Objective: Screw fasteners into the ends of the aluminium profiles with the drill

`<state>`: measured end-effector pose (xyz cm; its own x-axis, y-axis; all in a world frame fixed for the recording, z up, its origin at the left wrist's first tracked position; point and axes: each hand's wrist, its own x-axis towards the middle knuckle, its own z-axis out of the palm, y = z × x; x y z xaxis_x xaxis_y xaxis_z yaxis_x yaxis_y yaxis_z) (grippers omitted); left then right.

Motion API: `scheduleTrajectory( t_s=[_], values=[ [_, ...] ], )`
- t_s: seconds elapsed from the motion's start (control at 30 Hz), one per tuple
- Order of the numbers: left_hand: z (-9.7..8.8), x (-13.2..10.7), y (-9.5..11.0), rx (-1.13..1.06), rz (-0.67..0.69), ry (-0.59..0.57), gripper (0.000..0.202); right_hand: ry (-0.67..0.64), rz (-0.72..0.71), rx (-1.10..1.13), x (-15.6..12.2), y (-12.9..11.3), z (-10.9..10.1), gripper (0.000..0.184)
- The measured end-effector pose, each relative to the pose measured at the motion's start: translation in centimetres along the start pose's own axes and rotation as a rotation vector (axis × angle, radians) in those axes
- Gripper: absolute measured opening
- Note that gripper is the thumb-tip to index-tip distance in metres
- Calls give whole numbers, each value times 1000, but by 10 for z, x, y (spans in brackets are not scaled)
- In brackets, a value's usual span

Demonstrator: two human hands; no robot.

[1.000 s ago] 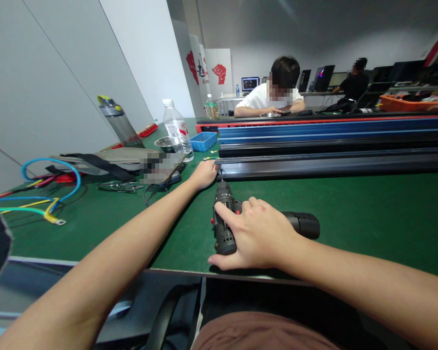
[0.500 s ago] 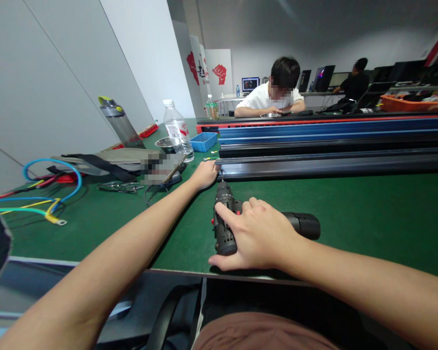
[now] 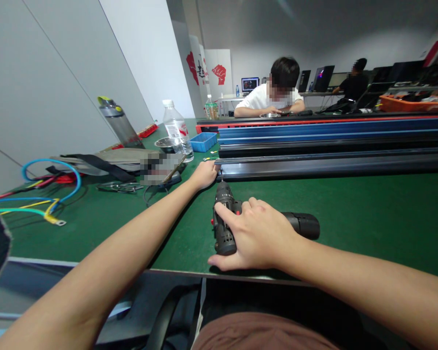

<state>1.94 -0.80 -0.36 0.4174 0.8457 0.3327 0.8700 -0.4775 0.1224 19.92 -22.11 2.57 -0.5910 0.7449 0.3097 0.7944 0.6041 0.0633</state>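
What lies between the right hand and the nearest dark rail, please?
The head view shows the front of the black drill, ending in a bit, between the right hand and the rail.

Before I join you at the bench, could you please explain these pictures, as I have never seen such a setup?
Certainly. There is no robot here: these are a person's own bare hands, seen from a single camera worn on the head, looking forward and down. The right hand grips a black power drill turned on its side, its bit pointing at the near end of a long dark bar. The left hand is at that end; its exact grip is hidden. On the green table there are also a clear bottle, a blue tray and colored cables. A co-worker sits beyond.
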Motion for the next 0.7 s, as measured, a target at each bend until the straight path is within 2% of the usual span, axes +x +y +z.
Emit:
scheduleTrajectory(
  t_s=[0.7],
  values=[
    [0, 1, 1, -17, -19, -16, 42, 51, -18, -13, -1, 1, 3, 83]
  ],
)
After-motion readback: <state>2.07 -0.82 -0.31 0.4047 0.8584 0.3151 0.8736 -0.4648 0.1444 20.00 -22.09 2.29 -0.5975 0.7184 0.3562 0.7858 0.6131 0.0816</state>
